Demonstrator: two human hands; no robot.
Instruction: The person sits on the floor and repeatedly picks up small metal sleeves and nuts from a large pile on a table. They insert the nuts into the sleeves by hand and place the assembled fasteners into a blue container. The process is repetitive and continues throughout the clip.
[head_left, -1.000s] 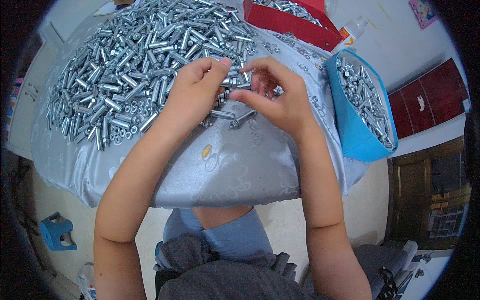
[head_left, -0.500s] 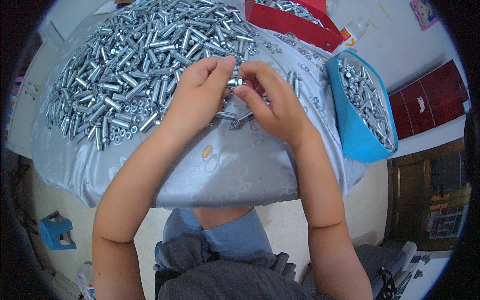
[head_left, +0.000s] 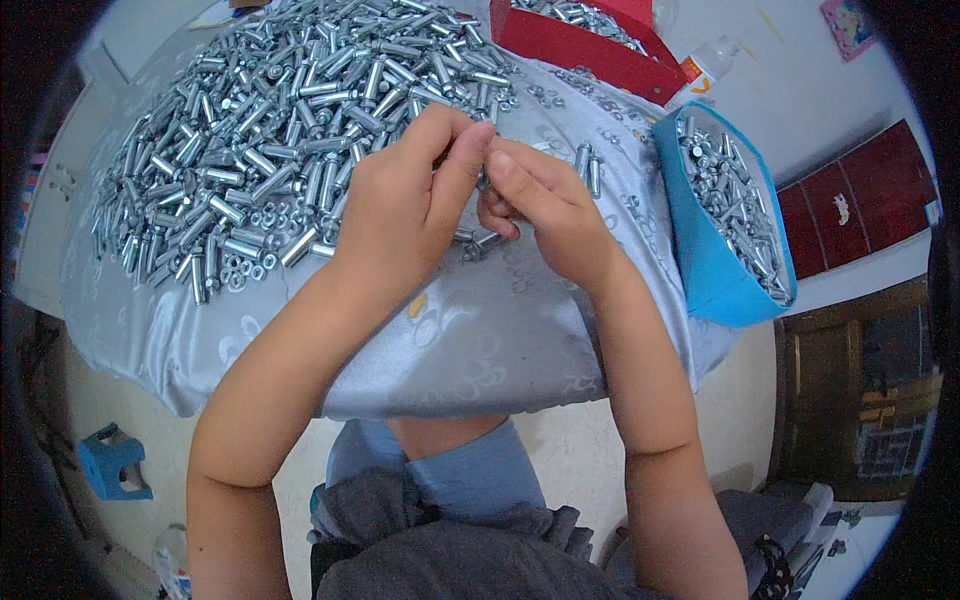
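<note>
Silvery bolts (head_left: 285,135) heaped beside the hands (head_left: 405,205) (head_left: 555,215), both curled nearly closed, apparently around a metal piece (head_left: 484,182), mostly hidden.

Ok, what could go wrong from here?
Two risks. The metal piece between the left hand and right hand is mostly hidden, so a slip might go unnoticed. And the blue box, well filled with bolts, stands at the right edge of the table, so a bump could spill some.
</note>
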